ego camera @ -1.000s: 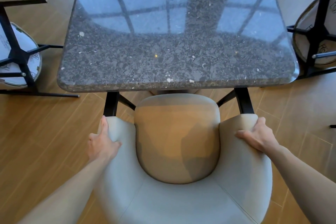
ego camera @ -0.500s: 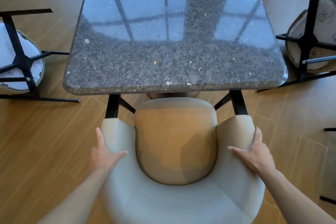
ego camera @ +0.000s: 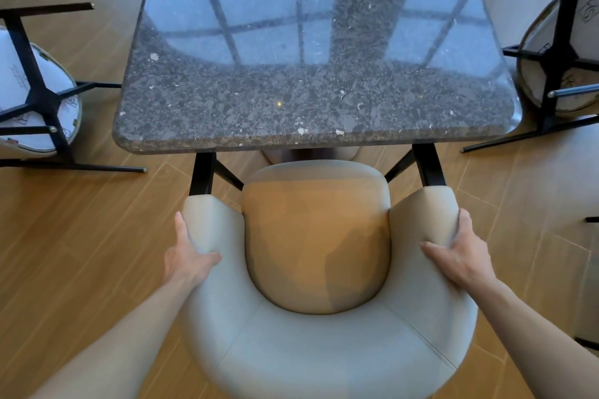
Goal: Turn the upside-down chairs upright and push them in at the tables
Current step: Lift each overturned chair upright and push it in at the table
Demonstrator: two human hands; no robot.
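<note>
Wood floor, granite desk; both hands clasp armchair armrests; looks bulky, padded, best gripped there

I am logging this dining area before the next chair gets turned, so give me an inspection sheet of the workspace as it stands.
Surface: dark speckled stone table, glossy, with window reflections on its top.
Job's things: upright armchair faces the table edge, seat only slightly under it; overturned chair at left and overturned chair at right lie with black legs up.
Clutter: nothing seen.
Grippers: left hand grips the left armrest; right hand grips the right armrest.
Cables: nothing seen.
Surroundings: wood-plank floor; black frame pieces at the right edge, unclear.
</note>
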